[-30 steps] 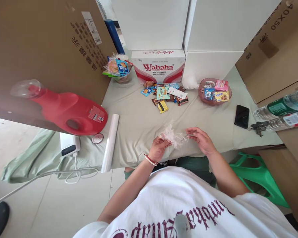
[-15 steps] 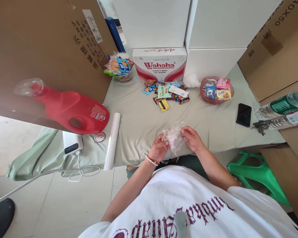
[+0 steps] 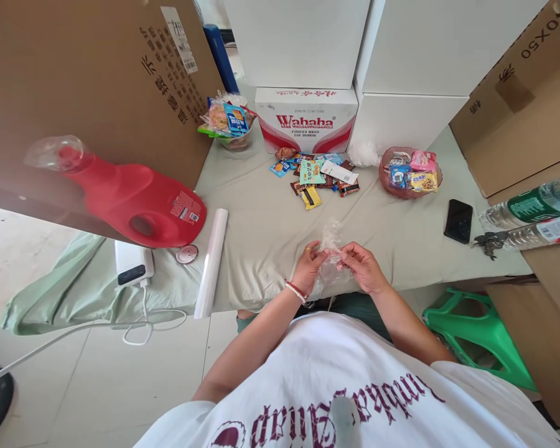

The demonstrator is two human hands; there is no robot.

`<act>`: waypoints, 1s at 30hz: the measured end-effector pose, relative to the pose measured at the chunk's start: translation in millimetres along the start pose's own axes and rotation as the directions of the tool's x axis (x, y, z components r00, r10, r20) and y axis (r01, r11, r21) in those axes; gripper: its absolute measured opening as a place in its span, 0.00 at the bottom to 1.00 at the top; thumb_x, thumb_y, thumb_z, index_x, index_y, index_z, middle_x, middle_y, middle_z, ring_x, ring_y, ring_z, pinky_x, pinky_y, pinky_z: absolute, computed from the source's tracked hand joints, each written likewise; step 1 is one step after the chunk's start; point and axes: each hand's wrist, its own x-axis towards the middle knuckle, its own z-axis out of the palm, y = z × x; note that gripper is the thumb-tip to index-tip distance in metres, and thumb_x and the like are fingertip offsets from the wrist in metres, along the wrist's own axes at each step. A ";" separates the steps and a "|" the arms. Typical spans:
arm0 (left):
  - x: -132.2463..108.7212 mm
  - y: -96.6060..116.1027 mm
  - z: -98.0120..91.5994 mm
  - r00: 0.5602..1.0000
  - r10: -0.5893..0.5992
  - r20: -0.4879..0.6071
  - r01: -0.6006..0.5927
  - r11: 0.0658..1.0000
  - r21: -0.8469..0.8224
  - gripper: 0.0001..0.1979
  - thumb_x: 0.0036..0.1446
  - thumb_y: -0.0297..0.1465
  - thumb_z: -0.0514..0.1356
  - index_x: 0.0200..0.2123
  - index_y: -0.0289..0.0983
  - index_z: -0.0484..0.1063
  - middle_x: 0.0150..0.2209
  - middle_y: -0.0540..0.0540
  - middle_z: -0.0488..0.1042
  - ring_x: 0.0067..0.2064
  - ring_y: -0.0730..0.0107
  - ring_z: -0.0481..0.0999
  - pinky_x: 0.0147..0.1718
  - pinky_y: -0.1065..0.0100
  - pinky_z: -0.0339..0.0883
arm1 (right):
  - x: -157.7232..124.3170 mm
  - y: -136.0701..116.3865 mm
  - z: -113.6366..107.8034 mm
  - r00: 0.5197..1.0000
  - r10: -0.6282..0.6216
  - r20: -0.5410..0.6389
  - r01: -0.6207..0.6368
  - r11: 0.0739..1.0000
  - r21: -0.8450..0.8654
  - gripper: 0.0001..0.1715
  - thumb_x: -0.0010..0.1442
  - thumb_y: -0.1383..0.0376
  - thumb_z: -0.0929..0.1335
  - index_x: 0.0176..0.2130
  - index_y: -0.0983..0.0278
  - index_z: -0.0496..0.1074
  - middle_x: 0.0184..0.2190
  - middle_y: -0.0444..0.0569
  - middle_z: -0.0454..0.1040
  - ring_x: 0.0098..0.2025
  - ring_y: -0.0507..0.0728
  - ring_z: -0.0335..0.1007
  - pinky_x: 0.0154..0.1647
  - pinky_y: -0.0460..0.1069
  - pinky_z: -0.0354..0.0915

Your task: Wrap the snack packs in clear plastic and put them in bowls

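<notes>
A crumpled piece of thin clear plastic film [image 3: 331, 233] is bunched up between my hands, just above the near edge of the cloth-covered table [image 3: 266, 249]. My left hand [image 3: 309, 270], with a ring and bracelets, pinches the film from the left. From the other side my right hand [image 3: 364, 267] grips it with thumb and fingers. The two sets of fingertips are close together. Beyond them lies a loose pile of small wrapped snacks [image 3: 312, 172]. A pinkish bowl [image 3: 386, 183] with snack packets stands at the far right, beside a bunched white plastic clump [image 3: 363, 154].
Another bowl [image 3: 236, 143] of packets is at the back left, near a Wahaha box [image 3: 305, 121]. Leftward are a red jug [image 3: 140, 205], a white film roll [image 3: 211, 264] and a power bank [image 3: 133, 261]. A phone [image 3: 458, 221] and bottles [image 3: 536, 208] lie right; a green stool [image 3: 480, 336] stands below.
My hands have drawn closer together, the left moving right. The film, spread between them before, is now gathered, with part standing up beyond the fingers and part hanging below.
</notes>
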 end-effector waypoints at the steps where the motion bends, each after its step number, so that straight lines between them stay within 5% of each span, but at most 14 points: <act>1: 4.3 0.9 -0.8 1.000 -0.005 0.004 0.005 0.999 -0.048 0.29 0.42 0.44 0.79 0.42 0.37 0.74 0.35 0.48 0.77 0.36 0.68 0.76 0.37 0.67 0.68 | -1.2 -1.2 -1.4 1.000 0.009 -0.007 -0.009 1.000 0.014 0.21 0.53 0.49 0.80 0.33 0.59 0.75 0.32 0.43 0.80 0.28 0.51 0.70 0.34 0.48 0.67; 4: 13.2 5.2 -7.9 0.999 0.001 -0.033 -0.005 0.992 -0.128 0.25 0.42 0.46 0.77 0.34 0.38 0.73 0.31 0.52 0.74 0.32 0.74 0.73 0.34 0.69 0.67 | -5.4 -1.6 -14.4 0.997 0.018 -0.077 -0.016 0.999 0.037 0.21 0.52 0.49 0.80 0.33 0.59 0.74 0.38 0.45 0.82 0.28 0.50 0.69 0.32 0.48 0.67; 11: 6.3 13.7 -16.5 0.998 -0.037 -0.046 0.030 0.989 -0.144 0.24 0.48 0.49 0.74 0.36 0.40 0.70 0.39 0.48 0.77 0.39 0.70 0.78 0.36 0.68 0.70 | -14.2 5.1 -50.7 0.989 0.064 -0.130 -0.085 0.984 -0.159 0.21 0.52 0.47 0.80 0.31 0.59 0.76 0.36 0.47 0.82 0.32 0.54 0.73 0.37 0.49 0.71; 16: -1.9 7.9 -4.8 0.998 -0.069 0.007 0.069 0.997 -0.044 0.23 0.47 0.44 0.76 0.41 0.40 0.75 0.45 0.46 0.75 0.46 0.66 0.76 0.39 0.66 0.71 | -14.5 -9.0 -41.4 0.995 0.087 -0.038 -0.088 0.996 -0.014 0.18 0.51 0.52 0.80 0.29 0.59 0.75 0.46 0.49 0.82 0.48 0.59 0.78 0.48 0.52 0.73; 22: -4.2 5.9 0.1 0.995 -0.060 0.074 0.062 0.997 -0.037 0.22 0.43 0.44 0.78 0.29 0.37 0.73 0.30 0.50 0.73 0.32 0.72 0.71 0.31 0.70 0.66 | -12.4 -7.3 -38.9 0.989 0.150 0.021 -0.151 0.980 0.132 0.16 0.46 0.56 0.80 0.27 0.59 0.73 0.45 0.49 0.82 0.48 0.62 0.79 0.52 0.56 0.73; 26: -6.2 4.2 -2.1 0.998 0.012 0.063 -0.009 0.999 -0.048 0.24 0.45 0.49 0.76 0.30 0.40 0.71 0.27 0.54 0.69 0.29 0.74 0.67 0.29 0.70 0.63 | -11.7 -3.0 -54.8 0.983 0.173 -0.055 -0.175 0.983 -0.046 0.19 0.49 0.52 0.80 0.30 0.60 0.75 0.39 0.48 0.81 0.40 0.58 0.76 0.47 0.53 0.73; 30: -9.0 0.0 0.4 0.994 0.089 0.062 -0.090 0.996 0.014 0.20 0.48 0.47 0.75 0.31 0.40 0.73 0.31 0.54 0.71 0.31 0.75 0.67 0.34 0.71 0.63 | -8.3 -13.2 -59.3 0.998 -0.036 -0.048 0.016 0.935 -0.354 0.21 0.53 0.49 0.79 0.42 0.57 0.79 0.44 0.47 0.80 0.47 0.58 0.73 0.53 0.53 0.68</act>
